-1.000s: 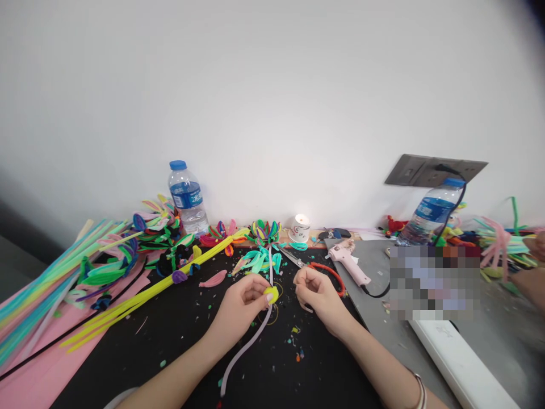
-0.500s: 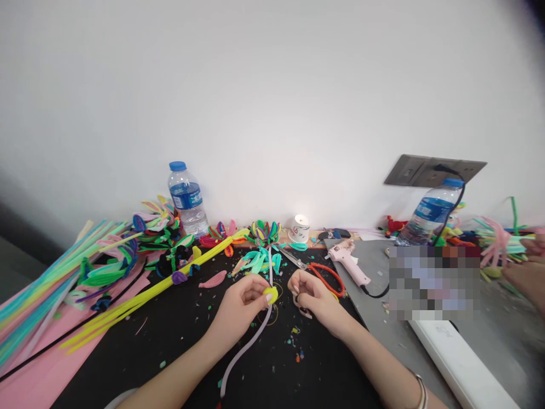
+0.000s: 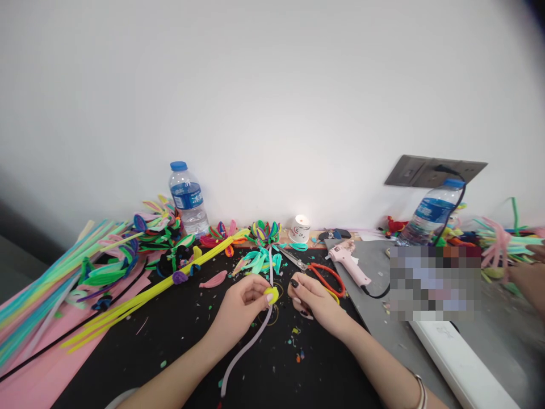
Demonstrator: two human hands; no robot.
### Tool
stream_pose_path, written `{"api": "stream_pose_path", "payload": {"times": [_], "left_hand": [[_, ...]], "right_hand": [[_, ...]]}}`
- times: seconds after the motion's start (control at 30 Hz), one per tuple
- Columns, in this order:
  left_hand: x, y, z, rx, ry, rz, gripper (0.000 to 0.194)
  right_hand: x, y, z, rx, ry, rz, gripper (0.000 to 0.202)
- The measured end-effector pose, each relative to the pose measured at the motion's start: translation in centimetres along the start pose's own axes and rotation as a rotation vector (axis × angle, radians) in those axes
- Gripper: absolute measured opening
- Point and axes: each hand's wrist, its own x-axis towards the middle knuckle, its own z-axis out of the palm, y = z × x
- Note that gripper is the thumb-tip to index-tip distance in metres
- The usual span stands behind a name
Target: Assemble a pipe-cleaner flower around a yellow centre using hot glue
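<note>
My left hand [image 3: 249,301] pinches a small yellow fuzzy piece [image 3: 271,295] that looks like coiled pipe cleaner, between thumb and fingertips. A pale lilac pipe cleaner [image 3: 244,352] runs beneath it, curving toward the front of the black mat [image 3: 191,352]. Just to the right, my right hand [image 3: 313,298] is closed with its fingers curled, apart from the yellow piece; whatever is in it, if anything, is hidden. Beyond both hands lie scissors [image 3: 326,275] with orange-red handles, mint pipe cleaner loops [image 3: 259,261] and a pink petal-shaped loop [image 3: 213,279].
Yellow pipe cleaners [image 3: 140,298] and pastel bundles [image 3: 51,284] lie left. Water bottles [image 3: 187,199] stand near the wall, beside a paper cup [image 3: 300,228]. A pink glue gun [image 3: 349,264] and a white case [image 3: 460,358] are right. Another person's hand [image 3: 528,284] shows at the right edge.
My right hand's fingers have shifted slightly, with the index finger lower. My left hand keeps its pinch on the yellow piece. The other person's hand has moved a little.
</note>
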Motion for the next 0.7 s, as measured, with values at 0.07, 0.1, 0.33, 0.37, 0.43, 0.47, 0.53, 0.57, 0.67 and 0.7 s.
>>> {"api": "stream_pose_path", "payload": {"times": [0.07, 0.1, 0.33, 0.37, 0.43, 0.47, 0.53, 0.57, 0.67, 0.7], "left_hand": [[0.00, 0.03, 0.01, 0.003, -0.002, -0.003, 0.014], [0.01, 0.04, 0.01, 0.002, -0.003, -0.004, 0.014], [0.03, 0.02, -0.02, -0.010, 0.003, -0.001, 0.014], [0.00, 0.04, -0.02, -0.011, 0.003, -0.001, 0.014], [-0.04, 0.11, 0.01, -0.013, 0.003, -0.004, 0.013], [-0.06, 0.17, 0.04, -0.015, 0.003, -0.006, 0.013], [-0.05, 0.28, 0.11, -0.021, 0.003, -0.013, 0.014], [-0.04, 0.32, 0.14, -0.024, 0.004, -0.014, 0.014], [0.00, 0.36, 0.18, -0.027, 0.007, -0.014, 0.014], [0.00, 0.35, 0.17, -0.027, 0.008, -0.014, 0.014]], "right_hand": [[0.00, -0.15, 0.02, 0.048, 0.007, 0.017, 0.039], [-0.01, -0.17, 0.02, 0.065, 0.011, 0.028, 0.040], [0.06, 0.22, -0.12, 0.191, -0.020, 0.058, 0.044], [0.05, 0.18, -0.11, 0.205, -0.020, 0.054, 0.043], [0.00, -0.02, -0.04, 0.222, -0.012, 0.056, 0.035], [-0.05, -0.15, 0.01, 0.221, -0.003, 0.062, 0.031], [-0.14, -0.43, 0.11, 0.198, 0.012, 0.087, 0.027], [-0.17, -0.54, 0.15, 0.183, 0.015, 0.101, 0.026], [-0.20, -0.68, 0.16, 0.156, 0.004, 0.114, 0.027], [-0.18, -0.67, 0.14, 0.154, 0.000, 0.106, 0.028]]}}
